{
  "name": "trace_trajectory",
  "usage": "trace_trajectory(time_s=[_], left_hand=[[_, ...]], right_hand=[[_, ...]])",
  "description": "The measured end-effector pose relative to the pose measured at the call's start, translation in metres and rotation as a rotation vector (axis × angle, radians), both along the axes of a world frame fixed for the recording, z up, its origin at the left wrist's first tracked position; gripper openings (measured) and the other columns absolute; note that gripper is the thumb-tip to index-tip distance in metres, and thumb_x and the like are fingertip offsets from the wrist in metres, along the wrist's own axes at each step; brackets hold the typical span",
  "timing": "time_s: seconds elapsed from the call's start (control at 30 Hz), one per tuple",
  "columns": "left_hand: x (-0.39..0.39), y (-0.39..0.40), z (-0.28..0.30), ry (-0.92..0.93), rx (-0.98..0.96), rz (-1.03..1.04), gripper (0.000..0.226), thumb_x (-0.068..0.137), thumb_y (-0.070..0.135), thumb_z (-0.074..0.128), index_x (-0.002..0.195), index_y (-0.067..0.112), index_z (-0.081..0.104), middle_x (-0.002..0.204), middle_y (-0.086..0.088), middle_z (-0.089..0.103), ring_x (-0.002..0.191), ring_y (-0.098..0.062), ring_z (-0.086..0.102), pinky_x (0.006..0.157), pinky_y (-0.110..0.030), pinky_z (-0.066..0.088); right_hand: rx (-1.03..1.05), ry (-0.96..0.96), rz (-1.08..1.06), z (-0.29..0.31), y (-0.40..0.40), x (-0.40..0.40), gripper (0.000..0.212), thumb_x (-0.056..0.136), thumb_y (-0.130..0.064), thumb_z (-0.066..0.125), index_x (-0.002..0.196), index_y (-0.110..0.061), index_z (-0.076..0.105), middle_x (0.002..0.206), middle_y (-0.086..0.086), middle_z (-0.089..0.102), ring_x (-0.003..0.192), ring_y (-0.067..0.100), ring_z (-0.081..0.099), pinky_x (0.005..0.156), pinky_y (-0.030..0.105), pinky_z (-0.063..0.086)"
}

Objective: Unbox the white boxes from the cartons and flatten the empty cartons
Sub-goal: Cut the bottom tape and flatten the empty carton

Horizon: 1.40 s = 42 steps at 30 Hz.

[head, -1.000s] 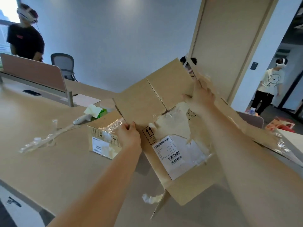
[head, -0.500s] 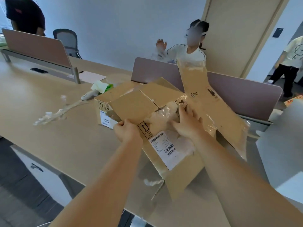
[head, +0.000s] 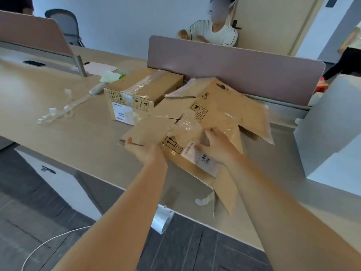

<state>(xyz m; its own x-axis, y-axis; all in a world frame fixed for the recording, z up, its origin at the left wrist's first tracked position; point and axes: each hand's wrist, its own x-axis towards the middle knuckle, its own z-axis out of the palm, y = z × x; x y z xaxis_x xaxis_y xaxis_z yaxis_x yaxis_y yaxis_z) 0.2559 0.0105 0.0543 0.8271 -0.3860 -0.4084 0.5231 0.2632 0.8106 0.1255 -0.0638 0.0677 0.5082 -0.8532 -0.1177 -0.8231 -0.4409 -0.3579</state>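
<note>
Two hands work one opened carton (head: 214,112), which lies nearly flat on the near right part of the desk (head: 58,122), its flaps splayed toward the divider panel (head: 234,65) and one corner hanging over the near edge. The left hand (head: 145,153) pinches the near left flap edge, fingers curled under the cardboard. The right hand (head: 214,147) is spread, its fingers straight, pressing down on the middle panel beside the shipping label (head: 201,159).

Just left and farther back stands a sealed carton (head: 140,90), still taped, touching or almost touching the flattened one. A large white box (head: 332,124) sits at the right edge of the view.

To finish this step well, the pressing palm should probably slide outward along each crease while the pinching hand folds its flap level, so the board stays down rather than springing up. Loose clear tape (head: 185,124) clinging near the centre may snag; peeling it first looks wise. Crumpled tape strips (head: 58,112) lie far left on the desk, well apart from the work. Keeping the overhanging corner supported should stop the sheet tipping off.
</note>
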Motion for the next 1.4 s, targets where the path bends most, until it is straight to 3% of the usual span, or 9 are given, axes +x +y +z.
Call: trace_trajectory(time_s=[0.2,0.33,0.5,0.73,0.87,0.97,1.13,1.27,1.4], left_hand=[[-0.015,0.026,0.006,-0.137,0.258,-0.226,0.042,0.098,0.023,0.036,0.139,0.024,0.026,0.141,-0.009,0.038,0.127,-0.032,0.042,0.106,-0.046,0.036],[-0.02,0.038,-0.001,-0.195,0.652,-0.219,0.058,0.1,0.031,0.025,0.15,0.011,0.003,0.157,-0.007,0.005,0.144,-0.025,0.007,0.118,-0.037,0.005],[-0.007,0.034,-0.013,-0.977,1.001,-0.664,0.071,0.091,0.023,0.049,0.149,0.012,0.008,0.154,-0.016,-0.019,0.143,-0.032,-0.013,0.118,-0.043,0.0],[-0.001,-0.021,-0.028,-1.441,0.988,-0.98,0.061,0.094,0.031,0.045,0.145,0.008,0.023,0.156,-0.009,0.007,0.145,-0.026,0.0,0.118,-0.044,0.007],[0.016,-0.06,-0.057,-1.562,0.992,-1.128,0.059,0.094,0.036,0.044,0.143,0.01,0.026,0.154,-0.009,0.017,0.144,-0.026,0.006,0.117,-0.045,0.01],[0.03,-0.095,-0.085,-1.633,0.954,-1.227,0.062,0.094,0.041,0.043,0.146,0.013,0.021,0.155,-0.007,0.014,0.144,-0.025,0.006,0.117,-0.045,0.009],[0.048,-0.146,-0.128,-1.866,0.932,-1.378,0.059,0.098,0.041,0.031,0.149,0.024,0.007,0.157,-0.003,0.005,0.144,-0.026,0.002,0.115,-0.045,0.006],[0.045,-0.152,-0.156,-1.819,0.963,-1.494,0.063,0.095,0.057,0.02,0.148,0.035,-0.005,0.157,0.001,-0.013,0.144,-0.025,-0.014,0.114,-0.048,-0.009],[0.04,-0.152,-0.164,-1.835,0.999,-1.46,0.064,0.093,0.061,0.015,0.147,0.035,-0.008,0.157,-0.001,-0.016,0.144,-0.026,-0.016,0.113,-0.05,-0.011]], right_hand=[[-0.004,0.011,0.031,-0.002,0.019,-0.004,0.056,0.094,-0.045,0.041,0.142,-0.018,0.033,0.147,0.011,0.033,0.133,0.031,0.033,0.107,0.048,0.031],[-0.002,0.097,0.034,-0.003,0.023,-0.013,0.065,0.095,-0.048,0.039,0.147,-0.016,0.02,0.156,0.01,0.013,0.143,0.028,0.017,0.115,0.048,0.02],[-0.023,0.108,-0.015,-0.004,0.021,-0.026,0.063,0.096,-0.045,0.038,0.147,-0.012,0.022,0.156,0.011,0.012,0.144,0.028,0.015,0.117,0.045,0.017],[0.058,0.098,-0.105,-0.03,-0.006,-0.036,0.052,0.095,-0.04,0.041,0.135,-0.009,0.038,0.141,0.015,0.036,0.131,0.032,0.035,0.108,0.046,0.031],[0.1,0.124,-0.173,-0.057,-0.027,-0.034,0.057,0.096,-0.041,0.039,0.145,-0.014,0.026,0.151,0.011,0.023,0.139,0.031,0.024,0.114,0.044,0.023],[0.11,0.149,-0.23,-0.086,-0.045,-0.023,0.059,0.096,-0.044,0.035,0.146,-0.015,0.022,0.152,0.012,0.02,0.141,0.03,0.02,0.114,0.046,0.021],[0.109,0.212,-0.286,-0.132,-0.076,-0.002,0.061,0.098,-0.047,0.023,0.149,-0.022,0.002,0.158,0.005,-0.006,0.146,0.027,-0.005,0.117,0.047,0.001],[0.141,0.292,-0.277,-0.163,-0.087,0.0,0.061,0.097,-0.051,0.018,0.148,-0.03,-0.006,0.157,-0.003,-0.012,0.145,0.022,-0.013,0.116,0.046,-0.007],[0.079,0.316,-0.298,-0.176,-0.093,-0.004,0.059,0.096,-0.052,0.02,0.148,-0.033,-0.002,0.158,-0.006,-0.01,0.145,0.018,-0.012,0.116,0.045,-0.008]])
